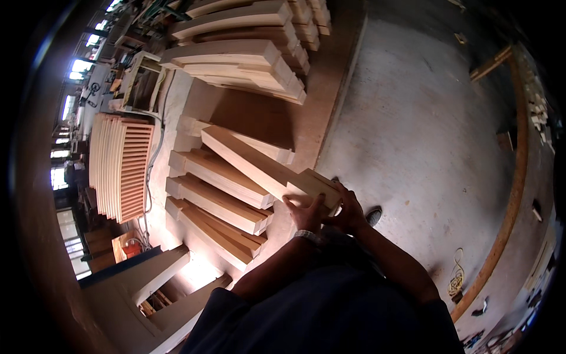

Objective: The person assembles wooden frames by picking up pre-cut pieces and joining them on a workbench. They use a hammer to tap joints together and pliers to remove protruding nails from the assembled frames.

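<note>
A long pale wooden beam [253,159] slants away from me to the far left, with a thicker block-like end near my body. My left hand [305,213] grips the near side of that end, fingers bent around it. My right hand [349,211] is closed around the end's right side; some of its fingers are hidden. Similar beams lie side by side just left of the one I hold, among them a nearer beam [215,203] and another [221,177]. I cannot tell whether the far end of the held beam rests on the pieces beneath it.
Stacked beams [230,59] stand at the far end of a brown board surface [250,115]. To the left is a row of slats [121,168], with a dark cable beside it. Concrete floor [401,118] spreads to the right, where a coiled yellow cord [456,280] lies.
</note>
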`<state>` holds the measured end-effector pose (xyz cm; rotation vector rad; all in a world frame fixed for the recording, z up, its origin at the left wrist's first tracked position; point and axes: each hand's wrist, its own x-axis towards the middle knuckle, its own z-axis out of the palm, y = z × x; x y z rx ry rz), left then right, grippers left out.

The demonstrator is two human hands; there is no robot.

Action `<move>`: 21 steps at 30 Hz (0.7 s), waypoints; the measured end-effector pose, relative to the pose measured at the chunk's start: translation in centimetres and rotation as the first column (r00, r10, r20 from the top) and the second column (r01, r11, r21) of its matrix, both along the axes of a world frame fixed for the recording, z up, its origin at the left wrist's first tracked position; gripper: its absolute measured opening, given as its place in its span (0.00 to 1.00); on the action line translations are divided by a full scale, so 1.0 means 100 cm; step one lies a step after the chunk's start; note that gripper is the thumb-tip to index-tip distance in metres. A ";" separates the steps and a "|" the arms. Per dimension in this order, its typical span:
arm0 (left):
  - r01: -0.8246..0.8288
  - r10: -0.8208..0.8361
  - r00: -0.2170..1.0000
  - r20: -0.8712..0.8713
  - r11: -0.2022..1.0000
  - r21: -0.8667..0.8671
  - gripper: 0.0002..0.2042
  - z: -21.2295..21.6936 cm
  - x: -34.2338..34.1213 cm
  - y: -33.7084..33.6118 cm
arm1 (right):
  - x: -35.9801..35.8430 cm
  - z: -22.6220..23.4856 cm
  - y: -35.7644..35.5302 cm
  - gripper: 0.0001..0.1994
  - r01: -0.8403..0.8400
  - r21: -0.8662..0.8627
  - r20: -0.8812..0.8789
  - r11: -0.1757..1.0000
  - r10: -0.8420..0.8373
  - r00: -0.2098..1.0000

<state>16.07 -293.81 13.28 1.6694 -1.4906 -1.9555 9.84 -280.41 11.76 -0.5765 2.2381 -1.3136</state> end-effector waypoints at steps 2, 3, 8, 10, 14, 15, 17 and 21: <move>0.070 -0.052 0.992 -0.112 0.984 0.164 0.61 0.026 0.009 -0.010 | 0.001 0.000 -0.003 0.61 0.020 -0.008 -0.049 1.000 -0.021 0.999; 0.141 -0.120 0.986 -0.120 0.972 0.188 0.60 0.030 0.022 -0.022 | -0.003 0.005 -0.001 0.61 0.011 0.009 -0.025 1.000 -0.011 1.000; 0.718 -0.592 0.678 0.437 0.403 -0.568 0.52 0.028 0.050 -0.118 | -0.021 0.045 0.027 0.59 -0.019 0.040 0.024 0.999 0.018 1.000; 0.760 -0.673 0.463 0.577 -0.033 -0.649 0.52 0.049 0.022 -0.157 | -0.021 0.058 0.045 0.57 0.012 0.010 -0.073 1.000 -0.011 0.997; 0.579 -0.586 -0.138 0.799 -0.702 -0.414 0.58 -0.004 -0.023 -0.230 | -0.020 0.104 0.070 0.50 -0.013 0.031 -0.091 0.999 0.016 0.996; 0.640 -0.587 -0.311 0.747 -0.711 -0.292 0.58 0.015 -0.053 -0.222 | -0.012 0.094 0.079 0.51 0.010 -0.042 -0.182 0.999 -0.018 0.983; 0.644 -0.562 -0.478 0.675 -0.747 -0.166 0.63 0.006 -0.078 -0.232 | -0.015 0.116 0.091 0.52 -0.117 0.194 -0.073 0.974 0.134 0.988; 0.501 -0.439 -0.726 0.530 -0.865 -0.030 0.51 -0.011 -0.115 -0.201 | 0.003 0.095 0.127 0.50 -0.060 0.118 0.019 0.991 0.059 0.998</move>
